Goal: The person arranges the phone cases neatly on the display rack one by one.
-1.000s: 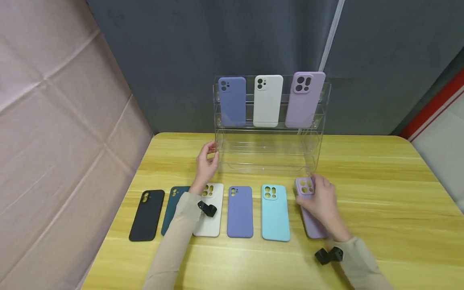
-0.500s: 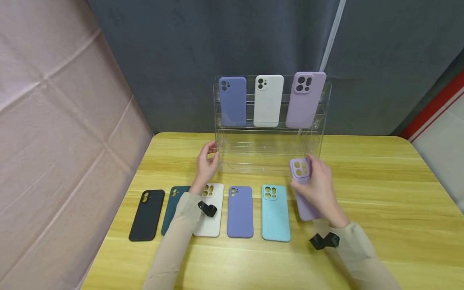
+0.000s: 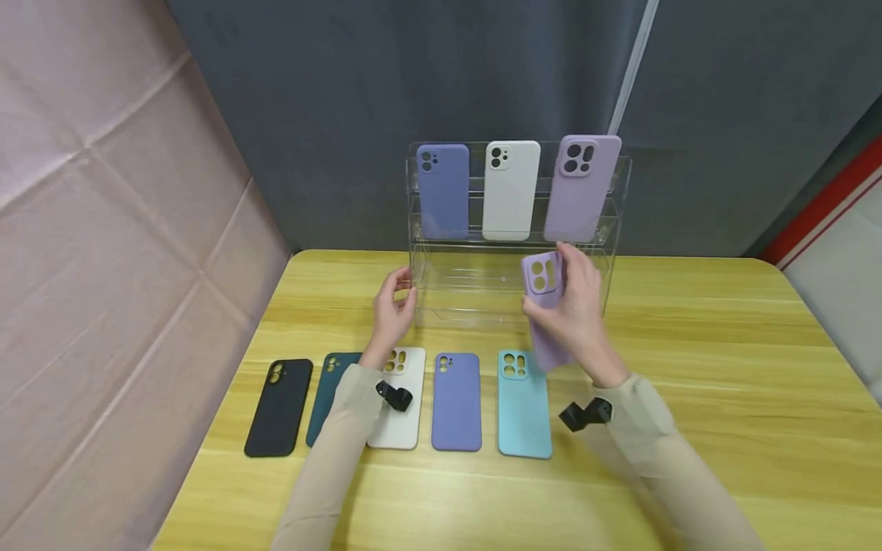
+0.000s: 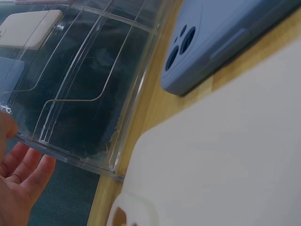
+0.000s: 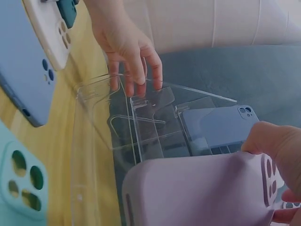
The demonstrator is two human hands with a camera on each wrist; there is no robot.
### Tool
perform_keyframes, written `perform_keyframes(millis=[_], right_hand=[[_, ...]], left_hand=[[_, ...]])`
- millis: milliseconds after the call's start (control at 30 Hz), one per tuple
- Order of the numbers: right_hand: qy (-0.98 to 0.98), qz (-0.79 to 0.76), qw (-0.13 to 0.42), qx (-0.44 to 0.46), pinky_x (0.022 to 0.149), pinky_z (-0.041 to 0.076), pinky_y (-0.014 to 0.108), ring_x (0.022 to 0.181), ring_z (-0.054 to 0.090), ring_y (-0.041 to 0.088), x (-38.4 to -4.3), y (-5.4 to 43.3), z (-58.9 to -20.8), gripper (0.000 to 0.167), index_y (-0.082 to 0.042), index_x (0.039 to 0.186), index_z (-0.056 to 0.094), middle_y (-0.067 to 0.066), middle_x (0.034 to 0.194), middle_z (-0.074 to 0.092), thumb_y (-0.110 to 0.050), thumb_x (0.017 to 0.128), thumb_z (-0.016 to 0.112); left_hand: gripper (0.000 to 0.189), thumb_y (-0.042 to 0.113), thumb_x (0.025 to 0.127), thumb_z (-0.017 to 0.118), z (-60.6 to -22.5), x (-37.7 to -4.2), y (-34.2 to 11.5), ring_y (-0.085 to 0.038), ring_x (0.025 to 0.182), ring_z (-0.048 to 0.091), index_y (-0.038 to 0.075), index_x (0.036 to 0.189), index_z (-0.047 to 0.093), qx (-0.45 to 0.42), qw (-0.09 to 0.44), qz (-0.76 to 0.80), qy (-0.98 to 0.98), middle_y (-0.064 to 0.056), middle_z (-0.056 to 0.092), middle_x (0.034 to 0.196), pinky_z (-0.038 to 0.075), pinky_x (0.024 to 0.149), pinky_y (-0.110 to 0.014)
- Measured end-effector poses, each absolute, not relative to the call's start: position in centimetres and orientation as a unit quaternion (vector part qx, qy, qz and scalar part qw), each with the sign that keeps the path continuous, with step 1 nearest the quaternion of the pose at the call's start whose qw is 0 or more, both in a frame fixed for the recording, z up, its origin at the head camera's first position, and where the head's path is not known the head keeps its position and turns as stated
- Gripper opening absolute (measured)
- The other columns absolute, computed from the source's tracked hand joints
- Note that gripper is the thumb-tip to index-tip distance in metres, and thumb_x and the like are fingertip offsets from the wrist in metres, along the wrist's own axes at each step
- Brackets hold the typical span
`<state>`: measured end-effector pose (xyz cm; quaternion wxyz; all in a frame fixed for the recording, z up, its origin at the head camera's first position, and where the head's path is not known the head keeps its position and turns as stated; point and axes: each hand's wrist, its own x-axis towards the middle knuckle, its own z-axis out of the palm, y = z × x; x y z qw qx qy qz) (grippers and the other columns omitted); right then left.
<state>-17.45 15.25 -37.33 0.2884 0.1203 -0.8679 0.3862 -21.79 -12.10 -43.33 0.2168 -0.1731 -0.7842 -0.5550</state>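
My right hand grips a light purple phone case by its sides, thumb on one edge and fingers on the other. The case is lifted and tilted in front of the clear tiered display stand. At the stand's left side, my left hand holds the edge of the side panel; in the left wrist view its fingers curl at the clear rim. On the stand's upper tier lean a blue-violet case, a white case and another light purple case.
Along the wooden table lie a black case, a dark teal case and a white case, the last two partly under the left arm. A blue-violet case and a turquoise case follow. A grey curtain hangs behind.
My right hand has raised the light purple case from the table's right end of the row, moving it left and forward to the stand. The left hand has stayed at the stand's side.
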Motion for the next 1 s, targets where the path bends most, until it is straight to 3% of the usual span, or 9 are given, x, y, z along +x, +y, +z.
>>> perform_keyframes(millis=[667,1000], right_hand=[[-0.84,0.403,0.34,0.126,0.097,0.033,0.044,0.117,0.032,0.034,-22.6,9.7,-33.4,0.081,0.0,0.133,0.042,0.02,0.129,0.035,-0.013,0.061,0.077],[-0.821,0.414,0.376,0.111,0.101,0.033,0.031,0.12,0.029,0.028,-25.1,6.9,-32.5,0.075,-0.002,0.13,0.044,0.017,0.127,0.031,-0.015,0.065,0.077]], left_hand=[[0.034,-0.015,0.086,0.053,-43.3,-21.9,-12.1,-0.047,0.096,0.055,-0.018,0.12,0.047,-0.183,0.221,-0.561,-0.776,-0.036,0.053,0.11,0.053,0.073,-0.053],[0.035,-0.015,0.086,0.052,-43.4,-22.0,-12.0,-0.046,0.096,0.055,-0.017,0.12,0.047,-0.177,0.219,-0.557,-0.781,-0.032,0.053,0.11,0.053,0.074,-0.051]])
